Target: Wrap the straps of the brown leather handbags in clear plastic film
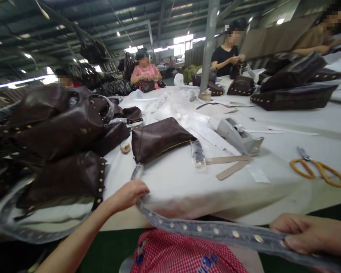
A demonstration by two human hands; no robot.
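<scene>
A long studded strap (216, 231) in clear plastic wrap runs from a dark brown leather bag (159, 138) on the table edge down across my lap. My left hand (129, 194) is closed on the strap near the table's front edge. My right hand (307, 234) pinches the strap further along at the lower right, thumb on top. The strap hangs stretched between both hands.
A pile of brown studded bags (53, 132) fills the left of the white table (272, 178). A grey tape dispenser (240, 135), orange-handled scissors (318, 170) and paper strips (230, 163) lie to the right. More bags (295, 91) and several seated people work at the far side.
</scene>
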